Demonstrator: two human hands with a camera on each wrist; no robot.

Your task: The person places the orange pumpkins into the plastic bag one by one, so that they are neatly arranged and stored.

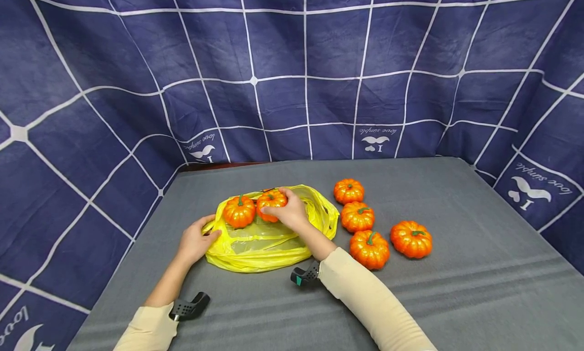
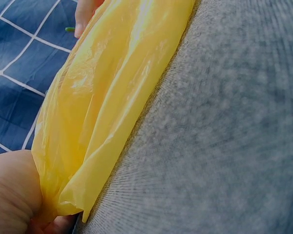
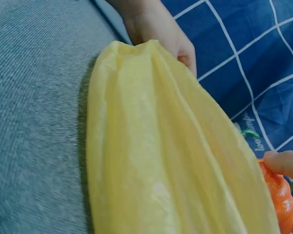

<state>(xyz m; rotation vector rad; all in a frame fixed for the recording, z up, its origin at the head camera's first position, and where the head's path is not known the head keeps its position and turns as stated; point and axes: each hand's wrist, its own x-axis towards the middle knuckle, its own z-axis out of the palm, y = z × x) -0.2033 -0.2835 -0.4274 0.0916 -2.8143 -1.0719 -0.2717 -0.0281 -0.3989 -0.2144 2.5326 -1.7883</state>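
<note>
A yellow plastic bag point(image 1: 269, 259) lies with its mouth spread wide on the table. My left hand point(image 1: 195, 242) pinches the bag's left rim between thumb and fingers; the left wrist view shows that hand point(image 2: 14, 190) at the bag's edge. Over the bag's opening, my right hand point(image 1: 289, 211) grips a small orange pumpkin point(image 1: 269, 201) by its sides. Another orange pumpkin point(image 1: 239, 212) sits in the bag's left part, right beside the held one. In the right wrist view, fingertips point(image 3: 285, 163) touch the gripped pumpkin point(image 3: 278, 200), partly hidden behind the yellow plastic.
Right of the bag, three pumpkins stand in a row: a far one point(image 1: 349, 191), a middle one point(image 1: 358, 217) and a near one point(image 1: 370, 249). One more pumpkin point(image 1: 411, 239) sits farther right. A blue checked curtain point(image 1: 337, 102) hangs behind the grey table point(image 1: 479, 270).
</note>
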